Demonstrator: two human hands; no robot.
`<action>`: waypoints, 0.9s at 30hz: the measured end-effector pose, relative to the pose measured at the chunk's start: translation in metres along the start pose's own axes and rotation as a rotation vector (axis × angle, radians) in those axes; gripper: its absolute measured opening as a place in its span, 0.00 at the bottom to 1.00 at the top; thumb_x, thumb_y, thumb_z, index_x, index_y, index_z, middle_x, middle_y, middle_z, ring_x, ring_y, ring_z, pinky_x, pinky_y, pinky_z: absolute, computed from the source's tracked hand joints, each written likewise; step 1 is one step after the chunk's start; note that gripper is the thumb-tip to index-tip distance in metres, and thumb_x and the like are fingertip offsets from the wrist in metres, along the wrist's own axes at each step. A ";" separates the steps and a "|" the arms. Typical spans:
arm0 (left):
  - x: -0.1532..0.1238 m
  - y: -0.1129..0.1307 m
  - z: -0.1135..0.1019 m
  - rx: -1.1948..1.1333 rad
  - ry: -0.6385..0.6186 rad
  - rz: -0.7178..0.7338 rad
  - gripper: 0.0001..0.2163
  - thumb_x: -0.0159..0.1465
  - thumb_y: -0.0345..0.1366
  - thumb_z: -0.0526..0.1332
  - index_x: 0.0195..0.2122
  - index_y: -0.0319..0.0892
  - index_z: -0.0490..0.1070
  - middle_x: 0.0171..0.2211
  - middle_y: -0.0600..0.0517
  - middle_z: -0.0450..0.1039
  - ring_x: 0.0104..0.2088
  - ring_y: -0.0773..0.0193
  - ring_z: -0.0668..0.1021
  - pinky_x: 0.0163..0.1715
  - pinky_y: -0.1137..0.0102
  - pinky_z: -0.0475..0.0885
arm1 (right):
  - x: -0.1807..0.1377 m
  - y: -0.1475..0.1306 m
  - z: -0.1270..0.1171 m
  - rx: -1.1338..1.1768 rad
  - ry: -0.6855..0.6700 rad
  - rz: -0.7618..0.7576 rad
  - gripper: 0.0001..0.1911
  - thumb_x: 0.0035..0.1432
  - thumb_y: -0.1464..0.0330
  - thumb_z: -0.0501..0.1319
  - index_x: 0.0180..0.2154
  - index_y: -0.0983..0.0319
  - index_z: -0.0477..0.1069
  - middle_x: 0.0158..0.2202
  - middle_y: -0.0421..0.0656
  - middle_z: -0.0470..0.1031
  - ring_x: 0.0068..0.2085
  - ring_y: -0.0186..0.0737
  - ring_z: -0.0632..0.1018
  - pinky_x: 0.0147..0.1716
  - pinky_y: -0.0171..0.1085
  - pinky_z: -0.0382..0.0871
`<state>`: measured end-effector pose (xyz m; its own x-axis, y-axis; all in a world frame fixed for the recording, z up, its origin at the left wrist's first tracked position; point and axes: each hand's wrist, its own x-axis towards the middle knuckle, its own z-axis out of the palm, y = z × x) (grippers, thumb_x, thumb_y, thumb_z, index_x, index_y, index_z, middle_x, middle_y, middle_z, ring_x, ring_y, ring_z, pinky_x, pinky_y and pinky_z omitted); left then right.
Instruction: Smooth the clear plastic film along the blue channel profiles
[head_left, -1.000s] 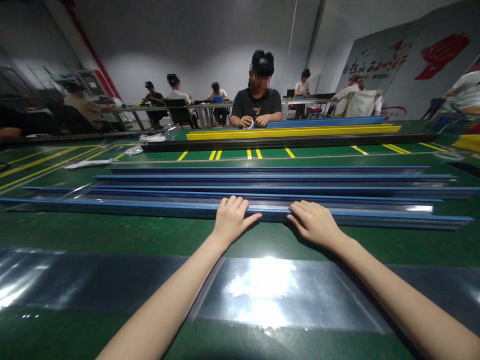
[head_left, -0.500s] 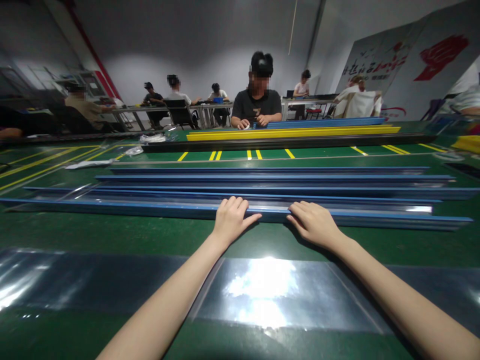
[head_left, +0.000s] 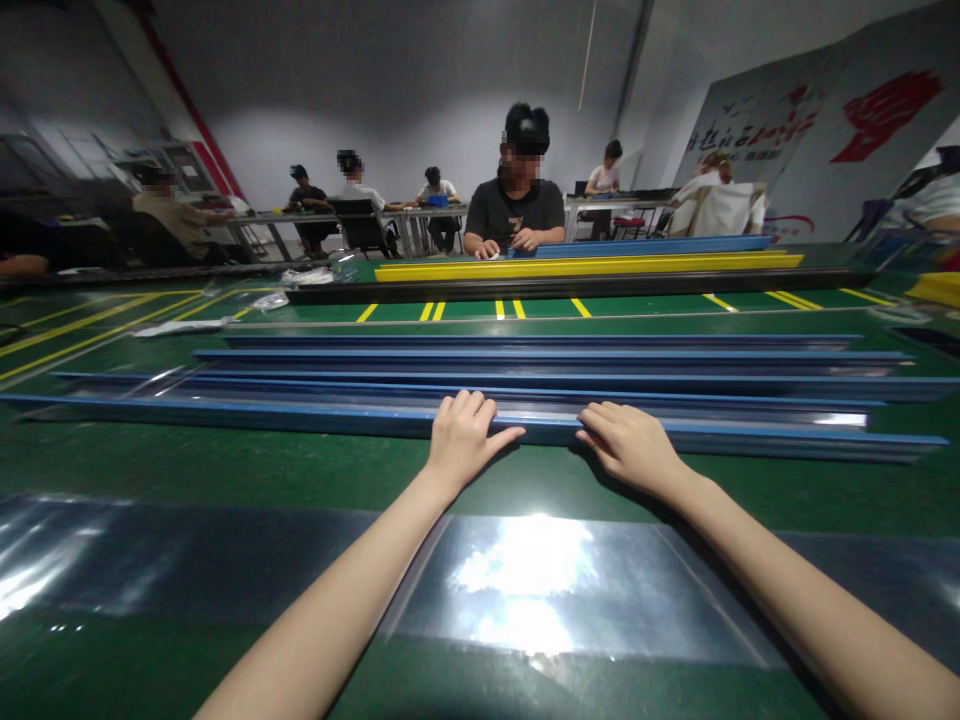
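A long blue rail lies across the green table, the nearest of several blue rails. My left hand grips its near edge at the middle, fingers curled over the top and thumb out to the right. Close beside it on the right, my right hand holds the same rail with its fingers over the edge. A clear plastic sheet lies flat on the table under my forearms, shining with glare.
More blue rails lie parallel behind the nearest one. Yellow and black rails lie at the table's far side, where a person in a dark shirt sits facing me. Other people sit at tables further back.
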<state>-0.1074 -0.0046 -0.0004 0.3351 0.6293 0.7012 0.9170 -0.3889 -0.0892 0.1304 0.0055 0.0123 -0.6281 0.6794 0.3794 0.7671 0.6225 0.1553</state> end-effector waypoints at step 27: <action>0.000 0.000 -0.001 -0.043 -0.038 0.077 0.15 0.61 0.47 0.52 0.28 0.40 0.68 0.29 0.50 0.69 0.31 0.62 0.68 0.31 0.68 0.58 | -0.007 0.025 -0.016 0.088 -0.200 0.006 0.09 0.58 0.69 0.47 0.30 0.60 0.63 0.32 0.43 0.69 0.33 0.37 0.70 0.28 0.33 0.57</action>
<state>-0.1077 -0.0059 0.0003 0.4133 0.6210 0.6660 0.8782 -0.4652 -0.1112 0.1559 0.0096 0.0284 -0.6441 0.7410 0.1900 0.7617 0.6442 0.0699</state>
